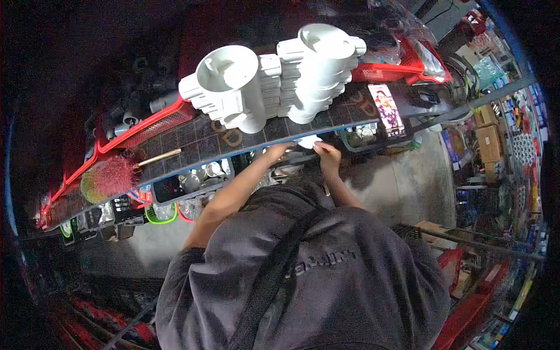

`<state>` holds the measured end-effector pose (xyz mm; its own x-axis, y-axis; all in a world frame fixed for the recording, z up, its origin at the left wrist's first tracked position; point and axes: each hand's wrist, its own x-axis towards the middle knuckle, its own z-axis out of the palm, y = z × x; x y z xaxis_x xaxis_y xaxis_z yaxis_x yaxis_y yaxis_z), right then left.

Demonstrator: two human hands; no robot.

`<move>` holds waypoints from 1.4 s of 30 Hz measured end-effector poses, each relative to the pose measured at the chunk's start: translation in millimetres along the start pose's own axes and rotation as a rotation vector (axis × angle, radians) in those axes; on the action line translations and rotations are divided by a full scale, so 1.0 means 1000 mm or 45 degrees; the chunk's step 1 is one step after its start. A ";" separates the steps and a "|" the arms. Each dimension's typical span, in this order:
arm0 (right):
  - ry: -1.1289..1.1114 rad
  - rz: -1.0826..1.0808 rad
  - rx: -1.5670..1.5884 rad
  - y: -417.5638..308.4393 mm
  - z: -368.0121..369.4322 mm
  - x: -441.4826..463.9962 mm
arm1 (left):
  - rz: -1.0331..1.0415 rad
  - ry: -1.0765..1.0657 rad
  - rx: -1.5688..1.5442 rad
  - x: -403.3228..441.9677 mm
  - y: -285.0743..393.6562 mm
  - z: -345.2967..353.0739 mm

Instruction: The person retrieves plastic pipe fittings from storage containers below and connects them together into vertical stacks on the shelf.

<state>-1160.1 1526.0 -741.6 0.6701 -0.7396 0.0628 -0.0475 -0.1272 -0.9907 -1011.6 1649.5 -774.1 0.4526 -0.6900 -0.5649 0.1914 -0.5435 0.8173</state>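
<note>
A small white piece (307, 141), too overexposed to make out its kind, is between my hands at the blue front edge of the shelf. My right hand (328, 155) pinches its right side with thumb and fingers. At its left end are the closed fingertips of my left hand (280, 151). Just beyond them, two stacks of white plastic pipe fittings stand upright: the left fitting stack (233, 87) and the right fitting stack (321, 70), their round openings facing up.
A phone (386, 111) with a lit screen lies right of the fittings. Red baskets (149, 125) line the shelf behind. A pink feather duster (114, 177) rests at left. Bins of small parts (201, 175) sit below the edge. Stocked shelves (496, 140) stand at right.
</note>
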 end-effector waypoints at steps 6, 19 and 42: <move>-0.222 0.236 -0.076 -0.031 -0.028 -0.029 | 0.293 -0.033 -0.170 -0.076 0.020 0.006; -0.022 0.305 0.527 -0.225 -0.079 -0.069 | 1.060 0.183 0.758 -0.252 0.184 0.008; -0.246 -0.715 0.374 -0.352 -0.033 0.092 | 1.114 0.651 1.459 -0.266 0.356 -0.081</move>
<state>-1106.5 1480.7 -383.1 0.6560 -0.4782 0.5839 0.5336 -0.2534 -0.8069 -993.0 1678.5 -323.2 0.3503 -0.8775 0.3276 -0.9333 -0.2972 0.2017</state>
